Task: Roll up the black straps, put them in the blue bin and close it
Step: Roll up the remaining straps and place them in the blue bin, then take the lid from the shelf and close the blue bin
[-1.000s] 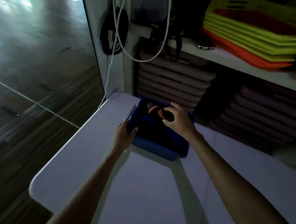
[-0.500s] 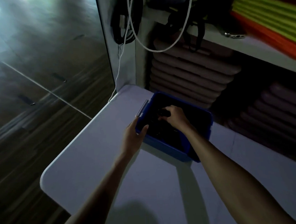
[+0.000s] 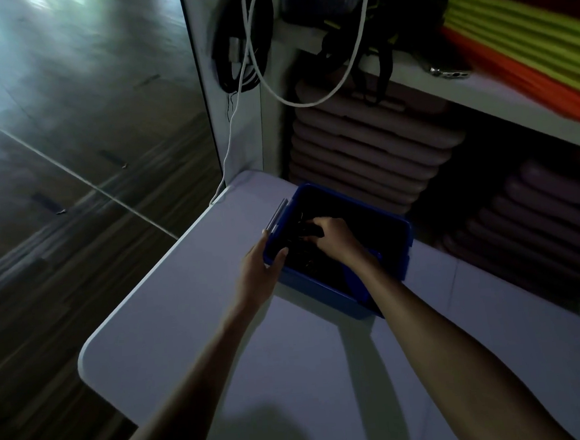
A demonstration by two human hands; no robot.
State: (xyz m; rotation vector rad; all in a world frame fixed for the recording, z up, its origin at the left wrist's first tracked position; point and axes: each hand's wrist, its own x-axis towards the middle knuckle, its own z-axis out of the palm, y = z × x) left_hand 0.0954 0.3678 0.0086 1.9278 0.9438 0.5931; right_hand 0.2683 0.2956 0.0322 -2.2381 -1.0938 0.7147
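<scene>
An open blue bin (image 3: 404, 236) stands on the white table (image 3: 191, 295) near its far edge. My right hand (image 3: 334, 239) reaches down inside it, fingers curled over a rolled black strap (image 3: 308, 230) lying in the dark interior. More black straps (image 3: 307, 263) lie at the bin's bottom, hard to make out. My left hand (image 3: 263, 269) grips the bin's near-left rim, thumb hooked over the edge. A grey bar (image 3: 276, 215), part of the bin's side, runs along its left wall.
Stacked padded mats (image 3: 363, 153) fill the shelf space behind the bin. A shelf (image 3: 479, 93) above carries yellow and orange trays (image 3: 526, 41). A white cord (image 3: 308, 101) and black straps (image 3: 239, 51) hang from the wall post. The table's left edge drops to a wooden floor (image 3: 53, 150).
My right hand has gone down into the bin with the rolled strap, which showed orange stripes above the rim one second ago. The camera has shifted, so the bin sits further right.
</scene>
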